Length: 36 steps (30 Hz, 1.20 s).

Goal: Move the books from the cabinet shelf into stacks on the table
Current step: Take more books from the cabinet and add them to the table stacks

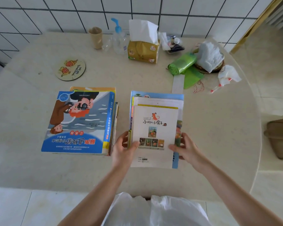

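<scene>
A white book (154, 134) with a small red dog on its cover lies on top of the right stack (157, 99), near the front of the round beige counter (219, 128). Both hands hold it by its near side edges. The left hand (122, 148) has its grip closed on the left edge, thumb on the cover and fingers curled under. The right hand (185, 148) grasps the right edge the same way, thumb on the cover beside a row of small pictures. Below the white book, the stack shows a yellow-edged book, a white one and a light blue one, each sticking out at the far side.

Just to the left, apart from it, stands the left stack (78, 123), topped by a large blue book with a cartoon figure, its print turned away from the person.

Farther back on the counter lie a round coaster (70, 69), a brown cup (96, 37), a clear bottle with a blue pump (118, 38), a yellow tissue pack (143, 49), a roll of green bags (182, 63) and a white crumpled bag (209, 57). Behind it is a white tiled wall (170, 7).
</scene>
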Available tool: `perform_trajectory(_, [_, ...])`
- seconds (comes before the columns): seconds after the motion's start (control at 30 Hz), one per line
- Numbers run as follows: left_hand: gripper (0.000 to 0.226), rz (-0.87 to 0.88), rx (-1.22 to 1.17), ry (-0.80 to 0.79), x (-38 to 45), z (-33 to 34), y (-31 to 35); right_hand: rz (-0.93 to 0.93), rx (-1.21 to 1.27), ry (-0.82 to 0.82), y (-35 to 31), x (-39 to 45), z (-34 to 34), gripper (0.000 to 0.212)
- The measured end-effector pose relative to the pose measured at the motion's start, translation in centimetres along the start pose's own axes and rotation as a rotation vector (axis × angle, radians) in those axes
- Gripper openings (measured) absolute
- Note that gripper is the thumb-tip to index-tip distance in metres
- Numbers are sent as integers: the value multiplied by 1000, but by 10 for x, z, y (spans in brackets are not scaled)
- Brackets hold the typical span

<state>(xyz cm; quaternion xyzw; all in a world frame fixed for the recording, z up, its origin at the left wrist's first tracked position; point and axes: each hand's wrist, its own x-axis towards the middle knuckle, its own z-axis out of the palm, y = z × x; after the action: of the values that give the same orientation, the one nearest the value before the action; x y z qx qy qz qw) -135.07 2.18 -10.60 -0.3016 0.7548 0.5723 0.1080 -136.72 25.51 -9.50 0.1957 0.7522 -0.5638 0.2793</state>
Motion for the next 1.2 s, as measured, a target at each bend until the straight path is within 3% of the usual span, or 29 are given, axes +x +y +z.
perform_trajectory(0.13, [39, -201, -85, 21, 17, 10, 9, 139, -37, -38, -13, 25, 8, 50])
perform_trajectory(0.3, [29, -253, -79, 89, 24, 11, 10, 265, -137, -79, -17, 49, 18, 46])
perform_trajectory(0.47, [31, -246, 76, 106, 33, 12, 12, 284, -129, -69, -16, 49, 30, 38])
perform_trajectory(0.63, [38, -255, 124, 110, 32, 17, 15, 192, -159, -14, -15, 43, 35, 49])
perform_trajectory(0.9, [48, -137, 201, 23, 20, 10, 11, 68, -279, 48, -10, 23, 39, 51])
perform_trajectory(1.03, [61, 43, 282, -17, 3, 7, 19, 48, -275, 98, -7, 6, 38, 56])
perform_trajectory(1.2, [58, 268, 344, -90, -3, 11, 34, -68, -121, 245, -4, -30, 44, 41])
